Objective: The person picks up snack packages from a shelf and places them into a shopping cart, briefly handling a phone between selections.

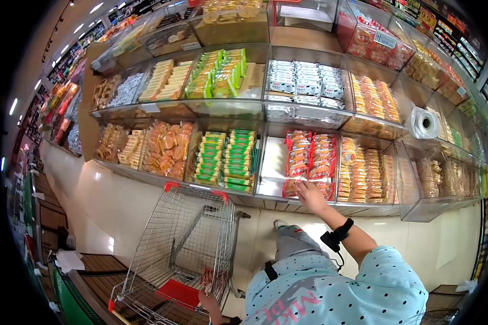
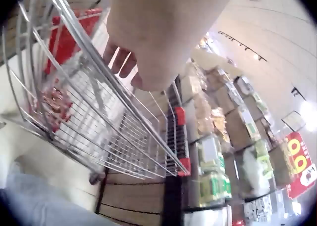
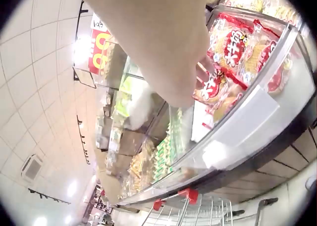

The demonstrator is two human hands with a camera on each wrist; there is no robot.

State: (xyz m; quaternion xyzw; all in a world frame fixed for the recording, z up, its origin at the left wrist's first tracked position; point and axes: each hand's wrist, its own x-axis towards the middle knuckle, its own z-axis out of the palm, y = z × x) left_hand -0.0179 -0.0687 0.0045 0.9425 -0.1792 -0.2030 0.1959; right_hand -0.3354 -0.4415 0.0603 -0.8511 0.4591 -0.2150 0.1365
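My right hand [image 1: 312, 197] reaches over the front edge of a clear bin, its fingers at red-trimmed snack packs [image 1: 298, 160]. In the right wrist view, the back of the right hand [image 3: 173, 62] hides most of its fingers; the fingertips are right at a red-and-clear pack [image 3: 213, 90]. Whether they pinch it, I cannot tell. My left hand [image 1: 207, 301] is low beside the shopping cart [image 1: 171, 238]. In the left wrist view, the left hand's fingers [image 2: 119, 62] hang loosely over the cart's side rail. Some red-and-white packs [image 2: 53, 107] lie inside the cart.
Green-and-yellow packs [image 1: 238, 157] fill the bin to the left, and round wafer-like packs [image 1: 358, 168] the one to the right. Higher tiers hold white packs [image 1: 303, 81]. A plastic bag roll [image 1: 424, 123] sits at the right. Cart and shelf front stand close together.
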